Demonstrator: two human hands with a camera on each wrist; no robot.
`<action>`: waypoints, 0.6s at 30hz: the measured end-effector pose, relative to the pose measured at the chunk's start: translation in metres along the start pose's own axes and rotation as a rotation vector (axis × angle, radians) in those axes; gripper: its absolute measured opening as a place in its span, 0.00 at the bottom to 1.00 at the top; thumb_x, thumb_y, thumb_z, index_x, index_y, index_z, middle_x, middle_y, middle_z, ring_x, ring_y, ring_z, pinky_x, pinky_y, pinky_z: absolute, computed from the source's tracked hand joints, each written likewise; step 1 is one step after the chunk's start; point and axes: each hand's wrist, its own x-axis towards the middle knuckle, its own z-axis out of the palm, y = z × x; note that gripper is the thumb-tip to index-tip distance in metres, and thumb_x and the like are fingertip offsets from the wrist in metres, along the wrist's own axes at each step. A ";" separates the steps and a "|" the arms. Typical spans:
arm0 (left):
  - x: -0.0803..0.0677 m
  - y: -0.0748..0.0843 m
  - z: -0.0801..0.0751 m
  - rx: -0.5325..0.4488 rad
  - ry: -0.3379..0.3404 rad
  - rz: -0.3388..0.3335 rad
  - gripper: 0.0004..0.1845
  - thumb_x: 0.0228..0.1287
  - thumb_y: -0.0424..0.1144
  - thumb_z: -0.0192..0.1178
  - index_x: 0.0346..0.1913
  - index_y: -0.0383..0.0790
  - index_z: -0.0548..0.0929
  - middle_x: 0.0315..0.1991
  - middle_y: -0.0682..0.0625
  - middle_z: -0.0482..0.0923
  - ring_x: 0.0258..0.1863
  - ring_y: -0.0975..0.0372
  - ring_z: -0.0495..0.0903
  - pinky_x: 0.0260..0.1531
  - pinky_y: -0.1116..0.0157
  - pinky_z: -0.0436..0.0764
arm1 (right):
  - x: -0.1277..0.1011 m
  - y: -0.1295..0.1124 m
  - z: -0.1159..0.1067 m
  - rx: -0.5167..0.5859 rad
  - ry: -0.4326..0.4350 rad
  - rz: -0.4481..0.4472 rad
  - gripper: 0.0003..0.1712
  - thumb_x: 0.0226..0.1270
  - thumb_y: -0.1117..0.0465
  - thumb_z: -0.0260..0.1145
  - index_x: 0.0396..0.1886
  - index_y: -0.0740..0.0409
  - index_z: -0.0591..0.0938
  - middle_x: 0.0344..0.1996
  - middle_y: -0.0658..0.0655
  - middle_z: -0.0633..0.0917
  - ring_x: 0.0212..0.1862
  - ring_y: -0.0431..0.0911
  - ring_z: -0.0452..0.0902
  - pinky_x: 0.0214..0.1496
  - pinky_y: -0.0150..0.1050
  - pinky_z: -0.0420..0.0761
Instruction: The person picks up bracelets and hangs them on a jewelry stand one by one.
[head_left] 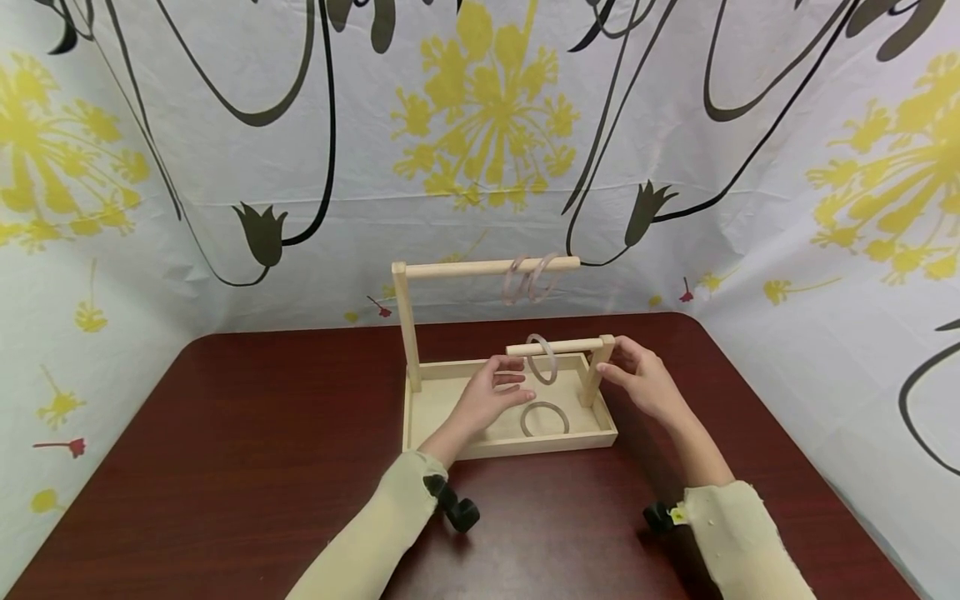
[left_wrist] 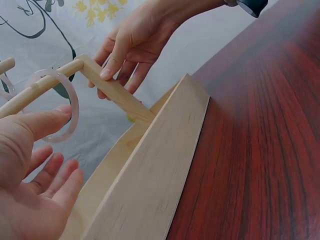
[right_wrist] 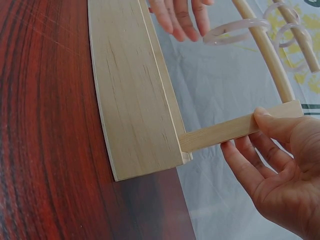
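A wooden bangle stand (head_left: 510, 448) with a shallow tray base has a tall bar at the back and a shorter, lower bar in front. One pale bangle (head_left: 552, 367) hangs from the lower bar. Just left of it is my left hand (head_left: 486, 398), fingers loosely spread; in the left wrist view its thumb overlaps the bangle (left_wrist: 75, 100), and I cannot tell whether they touch. My right hand (head_left: 647, 382) grips the short upright post (right_wrist: 220, 132) at the stand's right end between thumb and fingers. Another bangle (head_left: 567, 421) lies in the tray.
Two pinkish bangles (head_left: 542, 287) hang near the free right end of the tall bar (head_left: 457, 269). The stand sits on a dark red-brown wooden table (head_left: 262, 450). A white cloth (head_left: 360, 283) with yellow and dark plant prints hangs behind and beside the table.
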 end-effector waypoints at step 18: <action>0.005 -0.010 -0.005 0.222 -0.359 -0.039 0.30 0.67 0.35 0.65 0.69 0.32 0.69 0.69 0.37 0.71 0.69 0.46 0.71 0.69 0.52 0.71 | 0.000 -0.001 0.000 -0.002 -0.001 0.002 0.20 0.72 0.60 0.65 0.59 0.63 0.76 0.54 0.67 0.83 0.56 0.58 0.80 0.46 0.23 0.78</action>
